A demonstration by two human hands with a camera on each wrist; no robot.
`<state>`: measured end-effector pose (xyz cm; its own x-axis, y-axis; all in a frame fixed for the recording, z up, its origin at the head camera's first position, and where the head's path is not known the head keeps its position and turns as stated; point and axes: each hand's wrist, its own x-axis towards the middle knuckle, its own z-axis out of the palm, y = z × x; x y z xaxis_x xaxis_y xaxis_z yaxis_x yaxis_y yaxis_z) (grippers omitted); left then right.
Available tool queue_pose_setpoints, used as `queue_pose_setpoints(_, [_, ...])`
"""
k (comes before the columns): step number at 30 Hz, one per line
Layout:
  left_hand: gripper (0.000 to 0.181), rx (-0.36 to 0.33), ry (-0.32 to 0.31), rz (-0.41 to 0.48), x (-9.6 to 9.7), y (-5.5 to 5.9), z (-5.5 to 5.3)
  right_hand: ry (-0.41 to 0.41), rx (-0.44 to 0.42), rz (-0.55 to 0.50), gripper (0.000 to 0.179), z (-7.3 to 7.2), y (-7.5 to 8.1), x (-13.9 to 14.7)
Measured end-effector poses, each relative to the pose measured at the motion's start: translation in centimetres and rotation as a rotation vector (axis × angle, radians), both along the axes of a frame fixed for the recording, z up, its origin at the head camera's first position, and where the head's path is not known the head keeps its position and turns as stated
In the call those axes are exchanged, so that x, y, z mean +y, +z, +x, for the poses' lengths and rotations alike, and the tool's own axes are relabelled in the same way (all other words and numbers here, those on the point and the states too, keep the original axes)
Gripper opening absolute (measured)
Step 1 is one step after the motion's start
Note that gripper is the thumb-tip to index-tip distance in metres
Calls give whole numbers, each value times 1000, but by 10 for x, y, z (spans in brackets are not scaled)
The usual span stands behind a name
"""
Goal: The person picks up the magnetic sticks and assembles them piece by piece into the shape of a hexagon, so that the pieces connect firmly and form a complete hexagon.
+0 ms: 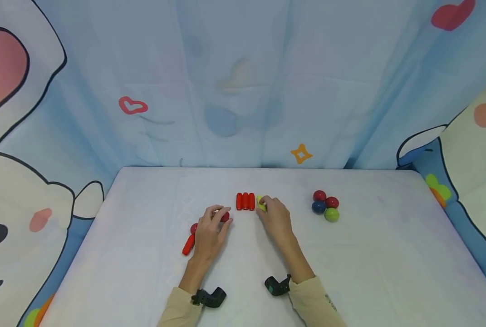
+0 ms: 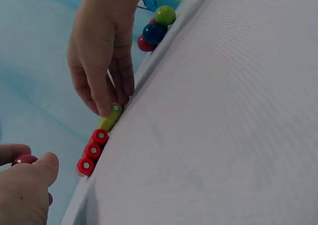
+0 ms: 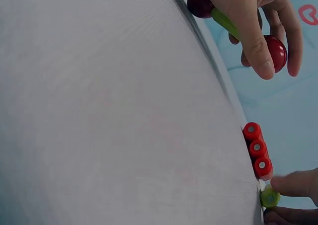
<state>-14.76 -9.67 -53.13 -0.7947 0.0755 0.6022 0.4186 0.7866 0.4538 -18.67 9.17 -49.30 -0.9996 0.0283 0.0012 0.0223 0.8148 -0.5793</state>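
Note:
My left hand [image 1: 210, 234] pinches a red ball [image 3: 277, 53] between thumb and fingers. From under that hand come a green stick [image 3: 226, 24], a second, darker red ball [image 3: 200, 5] and a red stick [image 1: 188, 245], joined in a line. My right hand [image 1: 276, 219] pinches a short yellow-green stick [image 2: 110, 119] with a metal dot on its end. Just left of this stick, three red sticks [image 1: 245, 201] lie side by side, also with metal dots on their ends.
To the right on the white-covered table [image 1: 373, 254] sits a cluster of balls: two red [image 1: 319, 195], one dark blue [image 1: 318, 207] and one green [image 1: 331, 215]. A blue patterned curtain [image 1: 243, 127] hangs behind the table's far edge.

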Motion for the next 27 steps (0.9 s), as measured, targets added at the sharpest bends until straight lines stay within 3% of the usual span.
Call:
queue_pose_setpoints(4, [39,-3,-16,21,0,-1,-1,-95,-34,-23,21,1,4,3])
queue_pose_setpoints(7, [39,-20,-35,37,0,-2,-1,-137,-93,-11,25,0,5,6])
queue_pose_setpoints(11, [39,-18,-49,62,0,-1,-1,-146,-134,-23,30,-3,5,13])
queue_pose_setpoints(14, [37,-5,-53,87,0,0,0,-143,-107,-100,29,-5,6,21])
queue_pose_setpoints(20, [35,-14,-56,111,1,1,1,-41,-20,-344,26,-4,10,34])
queue_pose_setpoints(27, [40,-44,-84,52,0,-1,1,47,-91,-577,27,2,14,29])
